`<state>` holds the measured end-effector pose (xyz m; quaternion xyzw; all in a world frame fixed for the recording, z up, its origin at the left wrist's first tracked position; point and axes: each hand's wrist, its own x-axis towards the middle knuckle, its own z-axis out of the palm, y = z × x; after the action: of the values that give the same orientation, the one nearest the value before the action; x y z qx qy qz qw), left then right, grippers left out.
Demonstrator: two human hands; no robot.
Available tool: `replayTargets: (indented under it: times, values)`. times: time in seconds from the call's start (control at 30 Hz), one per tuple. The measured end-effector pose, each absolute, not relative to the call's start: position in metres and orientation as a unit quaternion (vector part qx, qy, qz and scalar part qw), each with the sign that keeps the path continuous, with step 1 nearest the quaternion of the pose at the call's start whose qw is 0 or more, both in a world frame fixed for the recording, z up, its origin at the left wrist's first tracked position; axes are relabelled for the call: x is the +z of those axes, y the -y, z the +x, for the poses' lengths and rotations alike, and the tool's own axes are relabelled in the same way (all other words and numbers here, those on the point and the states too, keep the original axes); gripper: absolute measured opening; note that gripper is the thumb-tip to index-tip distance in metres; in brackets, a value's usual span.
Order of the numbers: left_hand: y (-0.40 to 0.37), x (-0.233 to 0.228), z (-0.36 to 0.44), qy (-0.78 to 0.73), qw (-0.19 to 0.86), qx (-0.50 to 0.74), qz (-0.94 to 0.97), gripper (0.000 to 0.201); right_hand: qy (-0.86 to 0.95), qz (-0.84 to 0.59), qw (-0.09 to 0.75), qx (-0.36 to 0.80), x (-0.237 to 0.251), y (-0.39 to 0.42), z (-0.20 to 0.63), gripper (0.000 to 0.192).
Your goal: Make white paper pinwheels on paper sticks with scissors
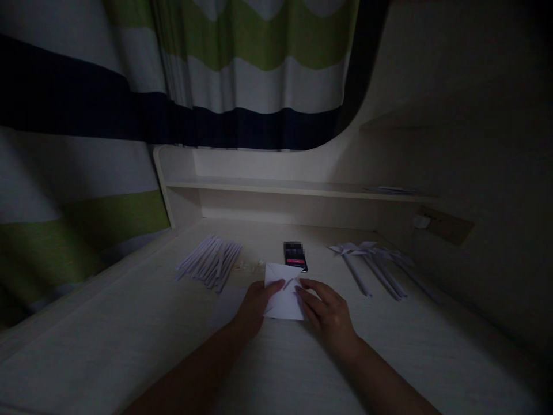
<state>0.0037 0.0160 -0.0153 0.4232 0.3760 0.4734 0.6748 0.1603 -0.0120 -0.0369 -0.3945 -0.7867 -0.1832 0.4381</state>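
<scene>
Head view, dim desk (129,346), white paper square (283,300) flat near its middle, left hand (254,305) pressing its left edge, fingers together, right hand (328,314) flat on its right edge, phone (295,256) just behind, rolled paper sticks (209,262) left, paper pinwheels (371,262) right

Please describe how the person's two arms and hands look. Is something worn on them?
Both forearms are bare as far as the picture shows: no sleeves, watch, bracelet or gloves. The left hand and right hand show no rings, though the dim light could hide small details.
</scene>
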Motion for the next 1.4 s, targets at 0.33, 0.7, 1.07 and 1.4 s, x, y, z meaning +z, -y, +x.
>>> replayTargets:
  times: [0.33,0.7,1.07,1.4]
  values:
    - [-0.018,-0.021,0.001,-0.355,0.655,0.453,0.489,0.037,0.791,-0.379,0.421,-0.233,-0.041,0.011,0.158,0.026]
    - [-0.024,-0.027,-0.001,-0.407,0.604,0.464,0.504,0.034,0.671,-0.457,0.571,0.121,-0.032,0.01,0.153,0.014]
    - [-0.021,-0.029,0.001,-0.416,0.592,0.414,0.553,0.029,0.467,-0.422,0.593,0.503,-0.054,-0.01,0.147,0.033]
    - [-0.019,-0.028,0.002,-0.392,0.605,0.409,0.559,0.023,0.456,-0.416,0.608,0.5,-0.057,-0.013,0.15,0.033]
